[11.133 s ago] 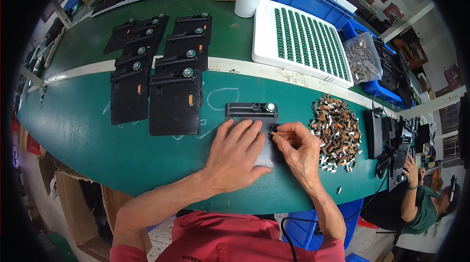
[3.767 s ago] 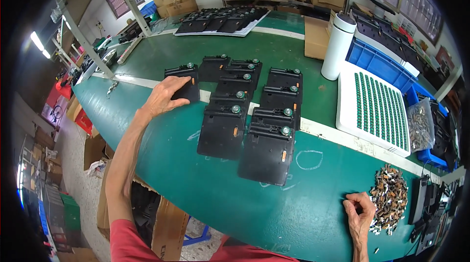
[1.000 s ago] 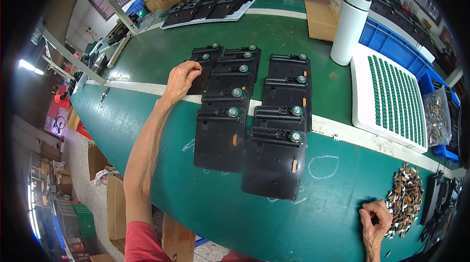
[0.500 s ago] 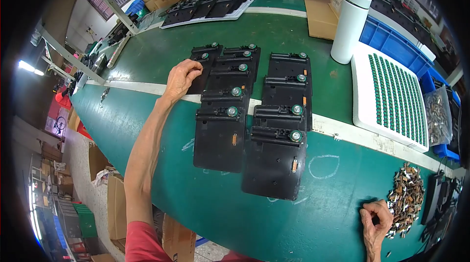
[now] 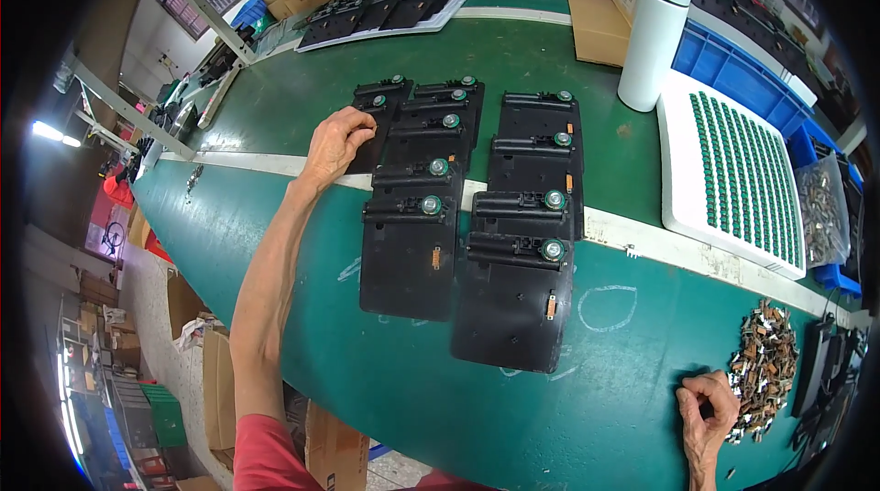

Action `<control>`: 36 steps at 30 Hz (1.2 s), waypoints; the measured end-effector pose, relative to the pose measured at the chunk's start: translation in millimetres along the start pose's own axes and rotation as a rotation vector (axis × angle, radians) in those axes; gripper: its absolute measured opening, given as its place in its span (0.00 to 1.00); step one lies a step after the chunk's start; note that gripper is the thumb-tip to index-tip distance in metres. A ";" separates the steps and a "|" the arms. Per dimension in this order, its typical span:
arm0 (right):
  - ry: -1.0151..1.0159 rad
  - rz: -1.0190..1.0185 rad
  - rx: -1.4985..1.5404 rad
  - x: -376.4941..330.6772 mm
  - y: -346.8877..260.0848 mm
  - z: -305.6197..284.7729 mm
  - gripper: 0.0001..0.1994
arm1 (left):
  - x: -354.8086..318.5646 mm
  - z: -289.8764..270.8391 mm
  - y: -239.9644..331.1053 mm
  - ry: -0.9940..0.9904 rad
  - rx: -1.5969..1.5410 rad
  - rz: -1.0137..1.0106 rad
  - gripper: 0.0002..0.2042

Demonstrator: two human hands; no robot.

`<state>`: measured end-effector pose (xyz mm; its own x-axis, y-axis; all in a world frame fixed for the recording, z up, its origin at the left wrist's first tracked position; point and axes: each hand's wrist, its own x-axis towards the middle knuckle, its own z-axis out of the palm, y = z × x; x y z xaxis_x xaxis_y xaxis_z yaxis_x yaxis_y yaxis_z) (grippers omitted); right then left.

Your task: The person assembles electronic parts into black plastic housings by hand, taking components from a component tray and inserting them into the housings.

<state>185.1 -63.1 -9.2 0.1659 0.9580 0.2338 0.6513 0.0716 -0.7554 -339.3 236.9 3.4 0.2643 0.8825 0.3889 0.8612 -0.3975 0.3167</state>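
Black plates (image 5: 509, 317) lie in overlapping columns across the middle of the counter (image 5: 403, 381), straddling its white strip (image 5: 683, 253); several show a small orange piece (image 5: 551, 306). The left hand (image 5: 337, 144) is at the leftmost plate (image 5: 369, 157), toward the counter's left edge, fingers bent; whether they grip it I cannot tell. Toward the near right corner, the right hand (image 5: 709, 408) curls thumb and forefinger together into a ring, contents hidden, just beside a pile of small parts (image 5: 764, 372). A white foam tray (image 5: 675, 152) of green pieces sits beyond, toward the right edge.
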 end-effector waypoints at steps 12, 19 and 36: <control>-0.008 0.014 0.000 0.2 -2.4 -1.1 0.06 | -2.3 5.1 -3.6 0.043 0.112 0.095 0.08; -0.014 0.001 0.000 0.1 -1.1 -2.3 0.06 | -5.4 1.9 9.6 -0.002 -0.041 -0.069 0.11; -0.018 -0.062 0.050 -1.9 -1.9 -2.3 0.05 | -322.3 -117.0 -15.5 0.364 0.359 -0.572 0.23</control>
<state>185.3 -65.7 -6.8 0.1125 0.9563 0.2700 0.6221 0.1441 -0.7696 -488.6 -70.7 -25.6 -0.3707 0.7634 0.5289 0.9256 0.2572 0.2776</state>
